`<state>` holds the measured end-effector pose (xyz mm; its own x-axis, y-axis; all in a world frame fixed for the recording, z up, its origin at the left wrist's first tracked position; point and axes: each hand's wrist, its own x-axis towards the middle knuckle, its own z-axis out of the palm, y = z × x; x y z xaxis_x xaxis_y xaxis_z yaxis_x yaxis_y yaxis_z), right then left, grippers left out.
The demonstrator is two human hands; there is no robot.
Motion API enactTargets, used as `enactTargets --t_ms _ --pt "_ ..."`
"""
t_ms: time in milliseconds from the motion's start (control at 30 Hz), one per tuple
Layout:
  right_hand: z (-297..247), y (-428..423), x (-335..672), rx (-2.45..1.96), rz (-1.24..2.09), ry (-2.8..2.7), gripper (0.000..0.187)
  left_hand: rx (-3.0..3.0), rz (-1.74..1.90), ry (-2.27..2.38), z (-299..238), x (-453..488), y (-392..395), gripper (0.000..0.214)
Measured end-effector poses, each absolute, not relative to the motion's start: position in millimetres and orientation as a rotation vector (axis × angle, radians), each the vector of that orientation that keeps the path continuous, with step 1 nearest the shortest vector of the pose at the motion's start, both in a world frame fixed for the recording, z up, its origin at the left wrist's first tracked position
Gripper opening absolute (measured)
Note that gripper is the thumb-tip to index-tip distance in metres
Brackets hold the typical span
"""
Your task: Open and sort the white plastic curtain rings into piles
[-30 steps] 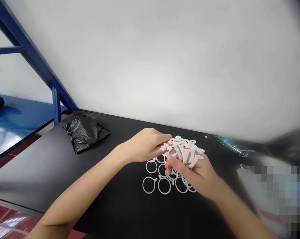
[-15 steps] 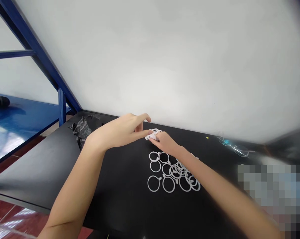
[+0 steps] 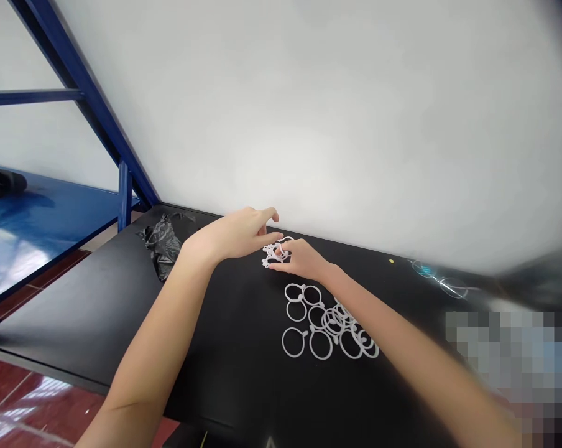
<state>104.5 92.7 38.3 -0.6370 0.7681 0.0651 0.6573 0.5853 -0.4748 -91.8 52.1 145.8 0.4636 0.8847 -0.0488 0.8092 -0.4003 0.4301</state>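
Note:
Several white plastic rings with small tabs lie on the black table. A small bunch of white rings [image 3: 268,255] rests near the wall, with my right hand [image 3: 304,258] closed on it, thumb and fingers around some of the rings. Just behind it hovers my left hand [image 3: 244,230], its thumb and index finger apart and the thumb tip close to the bunch. Its other fingers are partly hidden. Nearer to me are the spread white rings [image 3: 293,343], some separate and some overlapping, partly covered by my right forearm.
Crumpled black plastic [image 3: 163,242] lies at the left of the black table [image 3: 89,292]. Clear glasses [image 3: 442,283] and a yellow speck [image 3: 391,261] are at the back right. A white wall [image 3: 309,124] rises behind. A blue metal frame [image 3: 101,127] stands at the left.
My right hand has moved slightly left, and the bunch of rings at its fingers looks more spread on the table. My left hand stays close by. The view has shifted slightly.

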Motion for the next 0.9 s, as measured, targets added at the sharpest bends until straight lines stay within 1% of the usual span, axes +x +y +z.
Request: enactTargets --t_ms 133,233,567,667,767,900 --pt "45 88 101 -1.184 0.589 -2.591 0.037 2.312 0.230 1.418 146 -92 53 0.042" --pt "48 87 100 -1.182 0.593 -2.610 0.039 2.306 0.216 1.400 145 -92 53 0.043" --pt "51 88 115 -1.242 0.649 -2.434 0.021 2.307 0.166 1.396 140 -89 59 0.045" --pt "56 84 128 -1.239 0.686 -2.378 0.023 2.326 0.157 1.379 124 -84 72 0.046" --pt "63 75 144 -1.231 0.725 -2.300 0.026 2.432 0.312 1.372 95 -76 93 0.045" --pt "76 60 172 -1.281 0.807 -2.065 0.026 2.460 0.356 1.246 62 -63 113 0.044"
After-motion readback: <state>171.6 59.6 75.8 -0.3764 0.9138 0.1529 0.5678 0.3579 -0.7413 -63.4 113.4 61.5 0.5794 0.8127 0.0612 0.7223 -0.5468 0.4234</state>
